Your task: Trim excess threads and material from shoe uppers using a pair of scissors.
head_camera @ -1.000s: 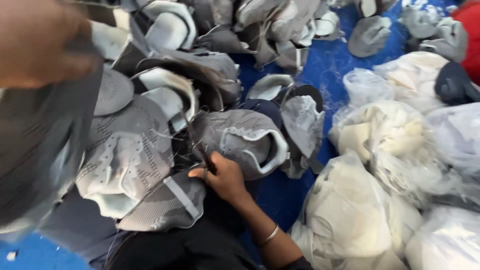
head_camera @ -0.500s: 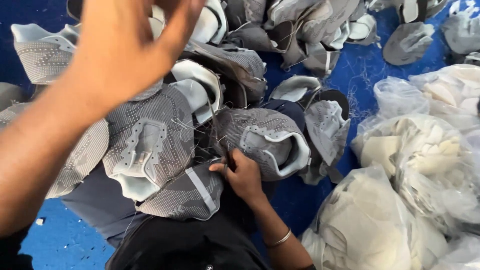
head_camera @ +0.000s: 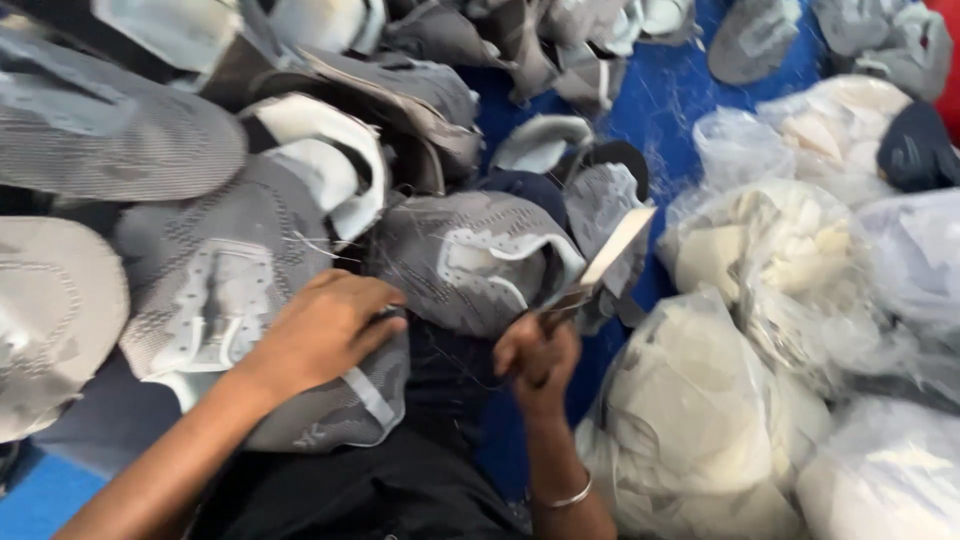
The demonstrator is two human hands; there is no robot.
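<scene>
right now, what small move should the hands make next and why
Probably bring the blade in the right hand down to the grey knit shoe upper pinned under the left hand; loose threads stick out nearby, and the blade is raised clear.

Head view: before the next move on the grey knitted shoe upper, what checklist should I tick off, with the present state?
1. Left hand rests on the grey knitted shoe upper: ok.
2. Right hand grips the flat pale-bladed tool: ok.
3. Blade points away from the left hand: ok.
4. Blade edge type: cannot tell, blurred.
5. Clear plastic bags of cream pieces apart from both hands: ok.
</scene>
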